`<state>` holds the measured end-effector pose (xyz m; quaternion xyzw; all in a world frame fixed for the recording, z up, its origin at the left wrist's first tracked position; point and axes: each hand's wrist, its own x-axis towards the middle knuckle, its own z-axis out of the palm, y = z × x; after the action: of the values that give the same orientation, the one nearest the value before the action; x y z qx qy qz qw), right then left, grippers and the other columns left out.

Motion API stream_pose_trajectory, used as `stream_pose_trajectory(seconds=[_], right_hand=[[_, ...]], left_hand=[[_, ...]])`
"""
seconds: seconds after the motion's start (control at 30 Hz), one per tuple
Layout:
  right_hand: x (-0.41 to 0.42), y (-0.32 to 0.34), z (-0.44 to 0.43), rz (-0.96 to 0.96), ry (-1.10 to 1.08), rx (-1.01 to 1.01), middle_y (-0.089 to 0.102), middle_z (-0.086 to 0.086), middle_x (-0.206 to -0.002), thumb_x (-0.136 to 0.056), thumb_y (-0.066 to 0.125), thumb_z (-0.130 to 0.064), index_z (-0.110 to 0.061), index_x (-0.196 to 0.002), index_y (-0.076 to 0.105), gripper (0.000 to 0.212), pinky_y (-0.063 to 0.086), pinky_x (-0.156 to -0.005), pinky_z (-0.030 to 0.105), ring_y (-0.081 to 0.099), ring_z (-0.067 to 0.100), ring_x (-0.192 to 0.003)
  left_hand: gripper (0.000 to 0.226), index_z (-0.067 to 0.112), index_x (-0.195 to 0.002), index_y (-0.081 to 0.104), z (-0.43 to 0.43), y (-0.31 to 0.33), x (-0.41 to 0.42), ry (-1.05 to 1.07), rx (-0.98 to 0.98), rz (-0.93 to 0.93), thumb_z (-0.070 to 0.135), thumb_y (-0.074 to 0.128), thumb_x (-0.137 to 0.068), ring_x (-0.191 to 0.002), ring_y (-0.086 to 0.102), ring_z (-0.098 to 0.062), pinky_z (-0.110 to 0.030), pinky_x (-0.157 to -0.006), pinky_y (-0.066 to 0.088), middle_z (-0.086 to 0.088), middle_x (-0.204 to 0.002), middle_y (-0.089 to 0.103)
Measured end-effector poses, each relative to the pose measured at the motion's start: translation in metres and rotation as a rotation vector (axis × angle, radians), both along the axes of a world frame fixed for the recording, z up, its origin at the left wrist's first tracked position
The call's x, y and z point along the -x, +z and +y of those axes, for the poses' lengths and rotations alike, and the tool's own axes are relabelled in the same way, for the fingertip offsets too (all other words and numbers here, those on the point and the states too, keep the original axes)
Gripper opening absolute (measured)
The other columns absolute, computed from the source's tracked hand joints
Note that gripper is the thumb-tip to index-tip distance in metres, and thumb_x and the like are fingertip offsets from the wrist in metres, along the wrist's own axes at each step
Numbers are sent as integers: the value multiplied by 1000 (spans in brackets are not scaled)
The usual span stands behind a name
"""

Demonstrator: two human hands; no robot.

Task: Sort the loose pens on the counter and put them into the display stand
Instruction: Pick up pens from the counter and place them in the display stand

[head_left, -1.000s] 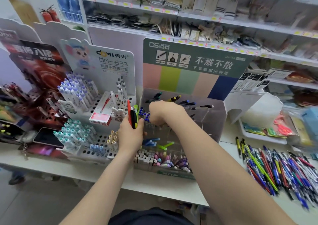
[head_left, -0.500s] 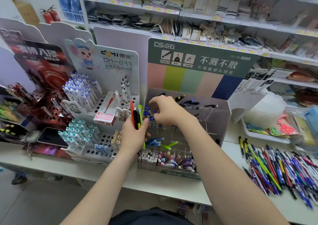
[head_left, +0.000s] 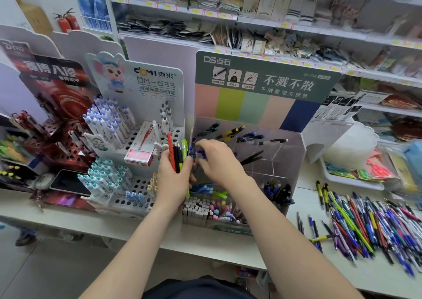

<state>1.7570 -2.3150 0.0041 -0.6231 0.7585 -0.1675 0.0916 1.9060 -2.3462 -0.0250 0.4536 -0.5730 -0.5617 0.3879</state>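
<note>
My left hand (head_left: 173, 179) grips a small bunch of pens (head_left: 177, 154), red, black and yellow-green, held upright just left of the clear acrylic display stand (head_left: 285, 161). My right hand (head_left: 217, 161) reaches into the stand's left compartment. Its curled fingertips pinch a blue pen (head_left: 201, 155) among the blue-capped pens (head_left: 193, 149) standing there; the fingertips are slightly blurred. Other compartments hold single dark, yellow and blue pens at the back and pastel pens at the front. A big pile of loose pens (head_left: 365, 225) lies on the white counter (head_left: 114, 225) to the right.
A white pen stand (head_left: 127, 138) with purple and teal pens stands left of my hands, with a red stand (head_left: 52, 143) and a phone (head_left: 68, 182) beyond it. A white tray (head_left: 351, 179) sits behind the loose pens. Stocked shelves rise behind the counter.
My right hand moved from near the left hand's bunch back into the stand's left compartment and lowered onto the blue pens. My left hand kept its bunch, almost still.
</note>
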Motion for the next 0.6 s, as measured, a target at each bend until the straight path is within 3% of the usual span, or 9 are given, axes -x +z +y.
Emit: stream_pose_trajectory(seconds=[0.07,0.13,0.23,0.3,0.37,0.43,0.53,0.6], right_hand=[[3,2,6,-69,-63,44,66,12,-136,-100,68,-20,-13,-150,53,53,51,-105,47,59,32,-126],[1,3,13,-100,-104,197,69,8,-134,-99,68,-24,-11,-144,62,47,52,-105,44,63,27,-124],[-15,8,25,-293,-280,479,76,-4,-102,-102,65,-26,-15,-115,77,21,56,-86,29,69,9,-92],[-23,13,32,-536,-350,427,75,-11,-84,-102,66,-36,-23,-104,78,18,57,-77,26,70,3,-78],[-27,16,39,-781,-361,313,76,-6,-80,-101,68,-41,-27,-105,77,17,61,-75,37,71,9,-72],[-30,19,46,-1073,-351,321,77,2,-83,-104,67,-33,-21,-105,75,15,61,-65,46,69,22,-62],[-23,22,53,-1067,-488,479,78,-1,-85,-110,56,-34,-22,-113,68,18,58,-76,35,73,12,-76],[-11,24,59,-1107,-519,595,71,2,-73,-113,45,-39,-23,-123,60,24,58,-70,33,73,19,-69]], left_hand=[[21,21,-123,51,2,6,-1,-50,-23,59,28,63,-107,-64,68,-25,-36,-56,59,-8,-95,76],[23,19,-124,49,2,10,-1,-93,-50,105,30,61,-108,-64,67,-25,-36,-55,57,-8,-99,77],[25,16,-124,50,4,18,-1,-169,-99,163,34,60,-108,-64,65,-26,-36,-53,55,-7,-96,77],[25,14,-123,53,5,22,-2,-244,-139,184,33,59,-109,-60,61,-26,-35,-49,51,-7,-82,71],[26,11,-124,54,7,25,-3,-338,-155,191,32,57,-109,-55,58,-24,-32,-46,48,-9,-73,64],[24,10,-124,54,8,27,-4,-395,-151,185,30,57,-110,-56,60,-24,-31,-46,48,-9,-74,65],[20,12,-119,58,8,28,-4,-354,-115,123,29,60,-109,-68,70,-29,-34,-50,54,-4,-85,73],[15,15,-115,60,8,25,-3,-302,-65,81,28,61,-108,-73,71,-30,-37,-54,57,-3,-89,74]])
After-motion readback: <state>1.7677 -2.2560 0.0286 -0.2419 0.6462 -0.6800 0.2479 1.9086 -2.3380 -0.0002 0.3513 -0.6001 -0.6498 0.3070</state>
